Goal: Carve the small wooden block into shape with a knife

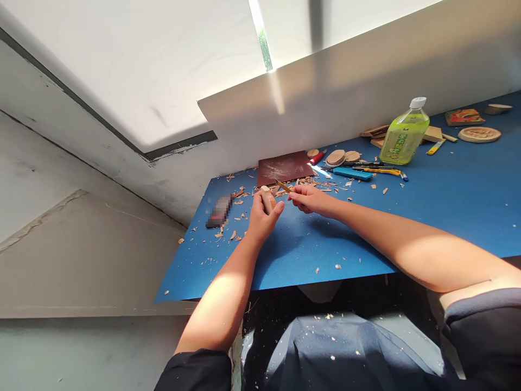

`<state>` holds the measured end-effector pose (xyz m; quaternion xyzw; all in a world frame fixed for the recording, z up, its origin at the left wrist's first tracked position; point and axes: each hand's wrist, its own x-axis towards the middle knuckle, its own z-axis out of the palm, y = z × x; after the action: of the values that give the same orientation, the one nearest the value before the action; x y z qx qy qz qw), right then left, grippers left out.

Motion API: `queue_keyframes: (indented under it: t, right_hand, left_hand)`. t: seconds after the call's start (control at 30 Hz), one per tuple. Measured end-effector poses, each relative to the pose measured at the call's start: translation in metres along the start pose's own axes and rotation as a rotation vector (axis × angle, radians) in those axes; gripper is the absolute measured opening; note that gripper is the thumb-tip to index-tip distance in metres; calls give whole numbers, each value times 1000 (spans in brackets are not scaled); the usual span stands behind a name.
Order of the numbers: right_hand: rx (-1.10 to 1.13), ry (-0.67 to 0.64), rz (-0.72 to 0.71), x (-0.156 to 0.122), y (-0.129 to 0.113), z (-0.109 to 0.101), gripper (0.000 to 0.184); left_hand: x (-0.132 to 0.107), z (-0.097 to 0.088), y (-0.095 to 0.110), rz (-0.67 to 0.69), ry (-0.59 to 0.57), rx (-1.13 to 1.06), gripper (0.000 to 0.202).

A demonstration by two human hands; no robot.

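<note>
My left hand (261, 220) is closed around a small, pale wooden block (268, 200) with a rounded top, held above the blue table (448, 201). Between the fingertips of my right hand (308, 199) is a thin yellowish pencil (284, 186), its dark tip pointing up and left. The pencil is apart from the block, just to its right. Behind both hands lies a dark red sheet (283, 167) with pale dust on it, perhaps sandpaper. Wood shavings (240, 196) are scattered around it.
A blurred dark object (220, 210) lies on the left. At the back right are a teal cutter (352, 173), a red-handled tool (318, 157), pens, wooden discs (336, 157), a bottle of green drink (405, 138) and a carved round plaque (479, 134). The wall (240, 144) borders the table's far edge.
</note>
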<state>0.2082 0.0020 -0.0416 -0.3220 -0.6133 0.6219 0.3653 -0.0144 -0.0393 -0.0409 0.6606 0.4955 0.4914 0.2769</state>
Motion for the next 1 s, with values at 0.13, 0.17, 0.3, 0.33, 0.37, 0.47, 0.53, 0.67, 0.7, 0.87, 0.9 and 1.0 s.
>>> queue_keyframes:
  t: [0.13, 0.17, 0.3, 0.33, 0.37, 0.47, 0.53, 0.67, 0.7, 0.87, 0.9, 1.0]
  right_hand:
    - [-42, -25, -74, 3, 4, -11, 45]
    - [-57, -26, -80, 4, 5, -11, 46]
    - [-99, 31, -56, 6, 5, -11, 45]
    - [-103, 53, -48, 7, 6, -12, 44]
    - [-111, 71, -44, 7, 7, -13, 44]
    - [-167, 108, -72, 10, 11, -18, 42]
    - [-201, 127, -102, 12, 15, -23, 37]
    - [-144, 222, -77, 20, 20, -34, 28]
    - [-116, 248, -59, 22, 21, -37, 29]
    - [-158, 276, -58, 28, 27, -49, 31]
    - [-196, 278, -77, 29, 28, -50, 29]
    - [-275, 298, -130, 31, 29, -48, 22]
  left_hand:
    - [1, -3, -1, 4, -7, 37, 66]
    - [2, -4, -1, -5, -10, 37, 65]
    - [1, -5, -1, -23, -15, 32, 61]
    - [1, -5, -1, -26, -13, 36, 60]
    - [1, -5, -1, -31, -9, 42, 59]
    - [2, -4, -1, -47, -4, 60, 60]
    - [3, -4, -2, -55, -7, 74, 63]
    - [5, -4, -5, -43, -21, 119, 67]
    - [6, -5, -6, -35, -25, 131, 67]
    - [7, -6, -9, -13, -53, 202, 68]
    - [6, -6, -9, -16, -61, 216, 67]
    - [5, -5, -8, -26, -88, 235, 66]
